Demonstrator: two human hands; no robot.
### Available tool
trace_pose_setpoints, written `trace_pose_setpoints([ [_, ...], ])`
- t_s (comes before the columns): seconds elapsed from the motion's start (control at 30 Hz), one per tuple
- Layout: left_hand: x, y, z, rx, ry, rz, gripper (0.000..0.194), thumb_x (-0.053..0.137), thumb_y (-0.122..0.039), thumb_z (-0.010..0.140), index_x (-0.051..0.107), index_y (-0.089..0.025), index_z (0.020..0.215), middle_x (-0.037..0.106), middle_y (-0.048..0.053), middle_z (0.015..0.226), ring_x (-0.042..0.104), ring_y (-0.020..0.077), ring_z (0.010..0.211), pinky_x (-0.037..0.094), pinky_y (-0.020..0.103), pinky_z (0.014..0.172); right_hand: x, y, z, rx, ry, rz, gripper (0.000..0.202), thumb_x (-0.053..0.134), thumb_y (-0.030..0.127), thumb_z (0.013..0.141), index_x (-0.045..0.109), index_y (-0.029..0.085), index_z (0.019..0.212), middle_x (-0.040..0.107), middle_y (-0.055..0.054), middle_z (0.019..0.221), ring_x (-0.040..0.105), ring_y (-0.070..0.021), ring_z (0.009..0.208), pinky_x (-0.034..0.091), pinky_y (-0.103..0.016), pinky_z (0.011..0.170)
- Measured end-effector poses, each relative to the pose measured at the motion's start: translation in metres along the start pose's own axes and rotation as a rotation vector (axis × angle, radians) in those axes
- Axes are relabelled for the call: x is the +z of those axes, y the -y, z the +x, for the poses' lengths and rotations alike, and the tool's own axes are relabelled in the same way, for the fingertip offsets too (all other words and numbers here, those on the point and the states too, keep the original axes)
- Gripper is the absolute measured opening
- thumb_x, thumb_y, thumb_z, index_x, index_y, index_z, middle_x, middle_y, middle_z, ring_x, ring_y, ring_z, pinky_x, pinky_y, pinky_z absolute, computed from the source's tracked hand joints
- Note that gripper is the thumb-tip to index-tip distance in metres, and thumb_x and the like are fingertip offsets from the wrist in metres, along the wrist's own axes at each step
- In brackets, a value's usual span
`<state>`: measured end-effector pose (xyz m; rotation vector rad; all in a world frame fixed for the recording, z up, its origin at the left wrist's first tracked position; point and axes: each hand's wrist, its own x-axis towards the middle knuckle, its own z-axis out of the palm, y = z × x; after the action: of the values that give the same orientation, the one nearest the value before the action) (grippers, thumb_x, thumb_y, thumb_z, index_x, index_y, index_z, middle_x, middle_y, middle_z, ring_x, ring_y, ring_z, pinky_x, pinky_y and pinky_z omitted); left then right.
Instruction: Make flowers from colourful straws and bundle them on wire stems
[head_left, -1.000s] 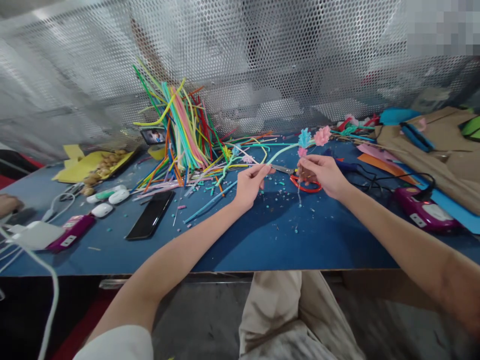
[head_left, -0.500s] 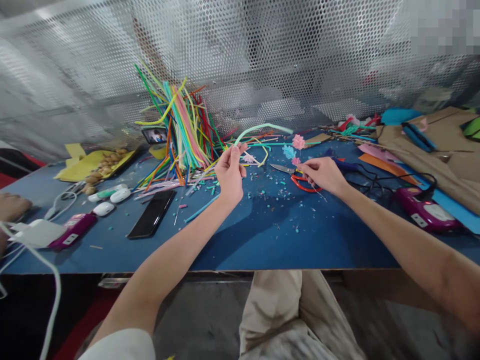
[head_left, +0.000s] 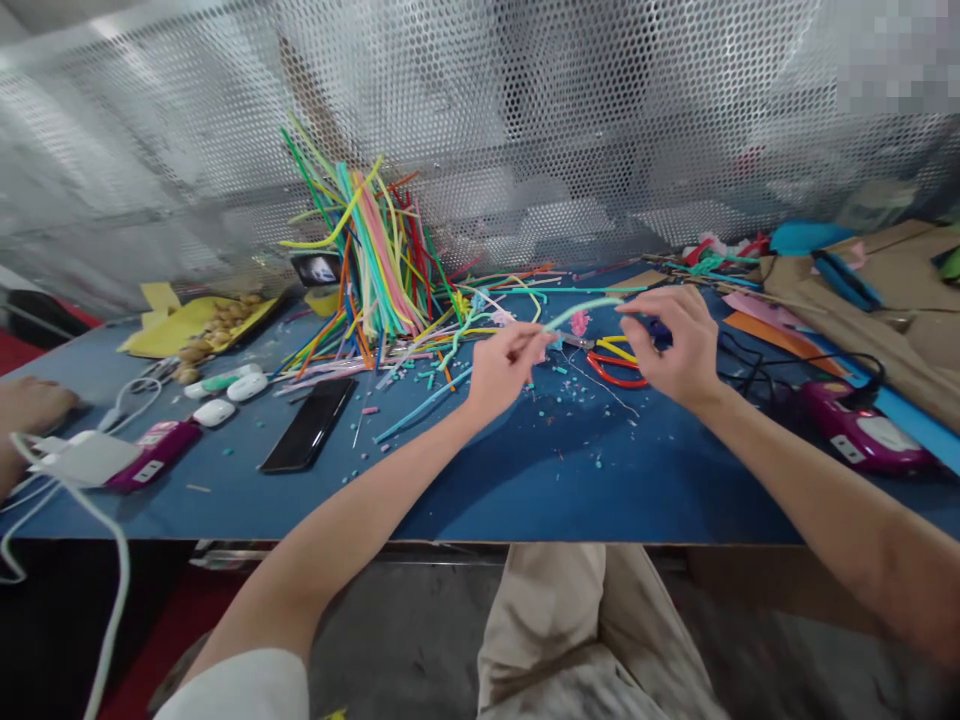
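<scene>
My left hand (head_left: 510, 365) pinches a pale green pipe cleaner (head_left: 581, 309) above the middle of the table. The pipe cleaner's far end reaches the fingertips of my right hand (head_left: 675, 340), where thumb and forefinger curl together around its tip. Below and between the hands lie scissors with red and yellow handles (head_left: 616, 368), their blades partly covered. A pink fluffy flower (head_left: 579, 322) rests beside the blades, with a thin twisted wire (head_left: 611, 392) trailing toward me. Another pale pink flower (head_left: 504, 317) lies behind my left hand.
A large bunch of coloured pipe cleaners (head_left: 375, 260) stands at the back left. A black phone (head_left: 309, 425) lies left of my forearm. Purple power strips (head_left: 862, 425) with cables sit at both sides. Another person's hand (head_left: 37, 405) rests at far left. Scraps litter the table.
My right hand has let go of the flower strand, which now lies on the table, and risen to the pipe cleaner's end. My left hand has moved right with the pipe cleaner.
</scene>
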<state>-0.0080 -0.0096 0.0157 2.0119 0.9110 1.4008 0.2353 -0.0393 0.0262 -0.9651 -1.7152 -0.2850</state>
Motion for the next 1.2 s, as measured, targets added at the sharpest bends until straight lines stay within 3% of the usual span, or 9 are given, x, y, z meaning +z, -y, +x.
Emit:
trace_pose_setpoints([
  [0.07, 0.005, 0.001, -0.008, 0.082, 0.137, 0.185, 0.029, 0.058, -0.046, 0.098, 0.069, -0.020, 0.106, 0.080, 0.002, 0.088, 0.063, 0.0072, 0.049, 0.049, 0.020, 0.052, 0.000, 0.009, 0.001, -0.187, 0.090, 0.003, 0.029, 0.066, 0.027, 0.091, 0.067, 0.027, 0.120, 0.072, -0.008, 0.121, 0.065, -0.0293, 0.115, 0.049, -0.052, 0.103],
  [0.17, 0.010, 0.004, -0.017, 0.220, 0.240, 0.506, 0.030, 0.053, -0.044, 0.101, 0.069, -0.021, 0.111, 0.078, 0.003, 0.081, 0.071, 0.0132, 0.063, 0.050, 0.022, 0.060, 0.008, 0.017, -0.003, -0.353, 0.387, 0.101, 0.046, 0.059, 0.024, 0.096, 0.054, 0.028, 0.142, 0.066, -0.008, 0.135, 0.061, -0.0280, 0.125, 0.049, -0.051, 0.107],
  [0.27, 0.011, 0.009, -0.020, 0.298, 0.280, 0.685, 0.036, 0.051, -0.048, 0.101, 0.066, -0.019, 0.115, 0.078, 0.005, 0.082, 0.075, 0.0167, 0.072, 0.049, 0.023, 0.063, 0.017, 0.018, -0.008, -0.300, 0.470, 0.146, 0.041, 0.048, 0.019, 0.102, 0.052, 0.023, 0.143, 0.069, -0.011, 0.130, 0.065, -0.0248, 0.118, 0.055, -0.046, 0.101],
  [0.4, 0.010, 0.016, -0.017, 0.404, 0.232, 0.693, 0.035, 0.053, -0.051, 0.100, 0.065, -0.020, 0.110, 0.078, 0.002, 0.082, 0.075, 0.0150, 0.071, 0.048, 0.022, 0.064, 0.018, 0.015, -0.009, -0.197, 0.508, 0.122, 0.024, 0.047, 0.025, 0.103, 0.067, 0.020, 0.117, 0.074, -0.011, 0.107, 0.069, -0.0244, 0.099, 0.058, -0.043, 0.090],
  [0.57, 0.006, 0.013, -0.013, 0.564, 0.148, 0.668, 0.028, 0.062, -0.052, 0.094, 0.067, -0.024, 0.095, 0.076, -0.002, 0.074, 0.070, 0.0132, 0.060, 0.044, 0.023, 0.058, 0.012, 0.017, -0.006, -0.116, 0.653, 0.161, 0.026, 0.047, 0.027, 0.103, 0.065, 0.021, 0.120, 0.072, -0.011, 0.112, 0.068, -0.0248, 0.103, 0.056, -0.043, 0.091],
  [0.77, -0.004, -0.002, -0.014, 0.576, 0.173, 0.709, 0.029, 0.063, -0.056, 0.092, 0.071, -0.028, 0.092, 0.073, -0.002, 0.069, 0.069, 0.0130, 0.063, 0.045, 0.025, 0.063, 0.007, 0.022, -0.006, -0.085, 0.677, 0.192, 0.028, 0.045, 0.027, 0.104, 0.065, 0.024, 0.122, 0.075, -0.007, 0.112, 0.071, -0.0223, 0.100, 0.057, -0.038, 0.087],
  [0.97, -0.003, -0.005, -0.016, 0.594, 0.106, 0.585, 0.026, 0.065, -0.051, 0.093, 0.071, -0.026, 0.097, 0.076, -0.002, 0.074, 0.069, 0.0110, 0.063, 0.044, 0.024, 0.062, -0.006, 0.025, -0.008, -0.218, 0.437, 0.162, 0.020, 0.058, 0.027, 0.098, 0.072, 0.021, 0.111, 0.077, -0.008, 0.099, 0.072, -0.0212, 0.090, 0.057, -0.036, 0.084],
  [1.2, -0.001, -0.014, -0.018, 0.573, 0.112, 0.604, 0.019, 0.066, -0.042, 0.090, 0.068, -0.023, 0.093, 0.072, -0.004, 0.066, 0.064, 0.0095, 0.054, 0.043, 0.024, 0.060, -0.007, 0.021, -0.009, -0.197, 0.502, 0.156, 0.017, 0.059, 0.028, 0.097, 0.074, 0.026, 0.105, 0.078, -0.006, 0.099, 0.073, -0.0210, 0.088, 0.057, -0.036, 0.082],
])
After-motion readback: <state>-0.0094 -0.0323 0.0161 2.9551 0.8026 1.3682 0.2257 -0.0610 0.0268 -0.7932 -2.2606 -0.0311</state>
